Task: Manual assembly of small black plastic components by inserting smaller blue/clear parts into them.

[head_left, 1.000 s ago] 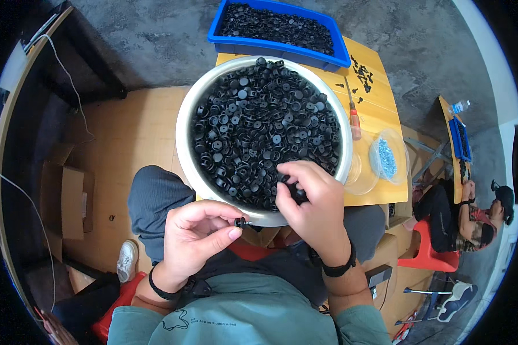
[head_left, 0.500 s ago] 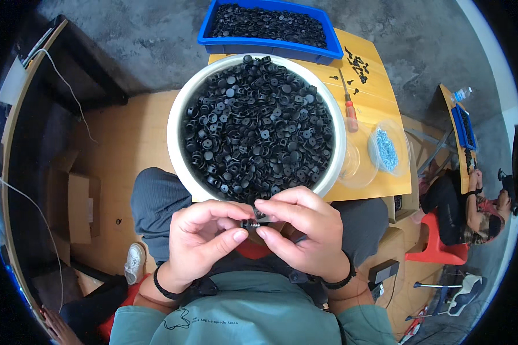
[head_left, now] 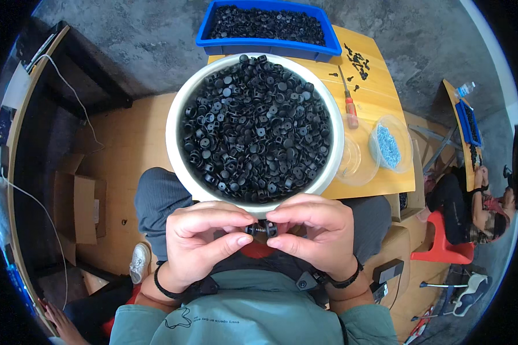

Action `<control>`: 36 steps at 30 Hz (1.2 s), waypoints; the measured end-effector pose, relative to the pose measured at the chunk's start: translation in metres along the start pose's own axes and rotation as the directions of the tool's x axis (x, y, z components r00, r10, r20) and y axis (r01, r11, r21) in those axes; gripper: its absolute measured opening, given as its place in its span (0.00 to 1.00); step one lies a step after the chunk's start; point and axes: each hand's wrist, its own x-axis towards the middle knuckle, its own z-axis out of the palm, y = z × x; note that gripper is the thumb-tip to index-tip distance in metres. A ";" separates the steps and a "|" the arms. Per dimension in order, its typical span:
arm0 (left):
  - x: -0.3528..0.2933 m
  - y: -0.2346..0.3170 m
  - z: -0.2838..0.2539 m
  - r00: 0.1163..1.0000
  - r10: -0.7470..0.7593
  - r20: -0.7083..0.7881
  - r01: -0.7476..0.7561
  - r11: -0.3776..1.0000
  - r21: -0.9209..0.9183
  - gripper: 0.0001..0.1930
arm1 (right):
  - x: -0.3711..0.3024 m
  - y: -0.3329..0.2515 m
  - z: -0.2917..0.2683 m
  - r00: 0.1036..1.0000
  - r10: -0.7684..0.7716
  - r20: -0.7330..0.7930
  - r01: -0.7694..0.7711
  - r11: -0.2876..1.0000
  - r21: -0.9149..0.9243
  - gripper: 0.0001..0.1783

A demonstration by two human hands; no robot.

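In front of my lap, both hands work on a small black plastic cord lock in two parts. My left hand (head_left: 204, 236) pinches one black part (head_left: 249, 229), with a thin metal spring (head_left: 260, 230) sticking out of it to the right. Between thumb and fingers, my right hand (head_left: 316, 233) grips the other black part (head_left: 271, 228), which has a hole in its side. The spring lies level between the two parts; whether it reaches inside the right one is hard to see. Just beyond my fingertips stands a large pale bowl (head_left: 174, 126) heaped with small black plastic parts (head_left: 259, 132).
On the wooden table (head_left: 385, 178) are a blue bin (head_left: 270, 47) of black parts, a red-handled screwdriver (head_left: 351, 109), loose black pieces (head_left: 360, 62) and a clear tub of small springs (head_left: 388, 146). A cardboard box (head_left: 83, 210) sits left; another person (head_left: 477, 201) sits far right.
The part in my right hand has turned and come level with the left part, so the spring now shows between them. My right hand has shifted slightly right.
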 end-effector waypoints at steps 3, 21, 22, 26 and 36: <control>0.002 0.004 0.005 0.999 -0.004 -0.038 0.007 0.997 0.075 0.11 | 0.001 0.000 0.000 1.000 0.005 0.028 -0.005 1.000 0.007 0.18; 0.005 0.006 0.005 0.997 0.071 -0.001 -0.070 0.978 0.197 0.11 | 0.003 0.002 0.002 0.999 -0.015 0.033 0.016 0.999 -0.052 0.17; 0.005 0.006 0.004 0.996 0.089 0.007 -0.088 0.972 0.219 0.10 | 0.003 0.002 0.002 0.999 -0.038 0.036 0.041 0.996 -0.085 0.17; 0.007 0.009 0.003 0.995 0.090 0.029 -0.095 0.945 0.314 0.08 | 0.003 0.004 0.003 0.993 -0.115 0.034 0.119 0.980 -0.161 0.17; 0.011 0.009 0.004 0.977 0.195 0.088 -0.213 0.856 0.471 0.08 | 0.000 -0.005 0.009 0.979 -0.201 0.025 0.190 0.873 -0.449 0.18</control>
